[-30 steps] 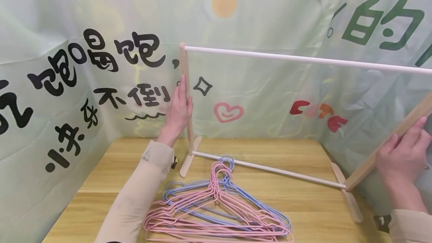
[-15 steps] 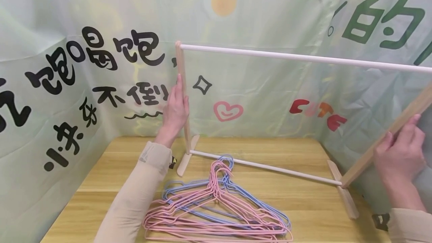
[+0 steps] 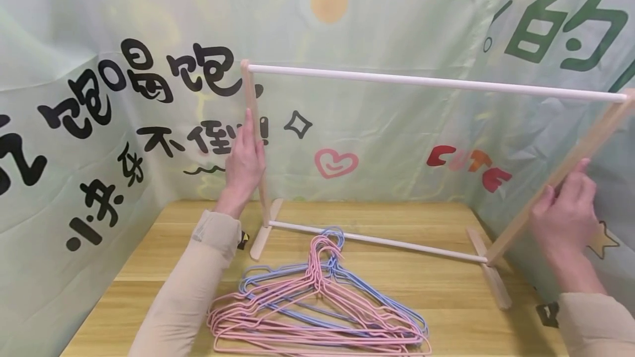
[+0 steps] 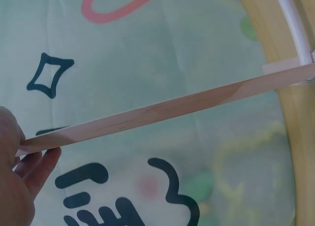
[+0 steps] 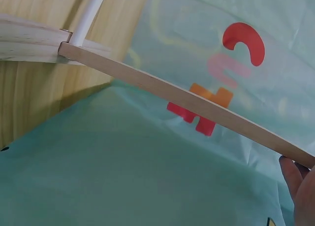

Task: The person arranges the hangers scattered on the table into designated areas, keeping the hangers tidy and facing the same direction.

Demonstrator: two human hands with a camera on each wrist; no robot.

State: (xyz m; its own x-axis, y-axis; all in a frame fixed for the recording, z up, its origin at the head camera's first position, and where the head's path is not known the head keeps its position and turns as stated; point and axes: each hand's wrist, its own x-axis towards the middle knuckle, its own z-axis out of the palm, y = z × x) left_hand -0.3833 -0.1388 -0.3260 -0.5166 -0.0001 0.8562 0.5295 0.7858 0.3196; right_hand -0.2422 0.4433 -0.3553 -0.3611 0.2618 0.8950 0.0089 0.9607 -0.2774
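A small clothes rack point(image 3: 436, 81) with pale wooden posts and white rods stands upright on the table. My left hand point(image 3: 244, 167) holds its left post point(image 3: 263, 191), and in the left wrist view the thumb and fingers lie on either side of the wood point(image 4: 162, 110). The right post point(image 3: 555, 180) is gripped by my right hand point(image 3: 565, 216), whose fingertips point(image 5: 290, 174) show at the post's edge in the right wrist view. In front of the rack lies a pile of wire hangers, pink ones point(image 3: 317, 291) over blue ones point(image 3: 382, 293); their hooks overlap the lower rod point(image 3: 412, 249).
The wooden table point(image 3: 134, 302) meets a printed fabric backdrop point(image 3: 397, 142) at the back and both sides. A small black object point(image 3: 548, 314) is near the right sleeve. Another dark and yellow one point(image 3: 243, 240) shows behind the left sleeve.
The rack has shifted left across the table with both hands on its posts. Its upper right corner has come into the head view. The hanger pile has stayed nearly the same.
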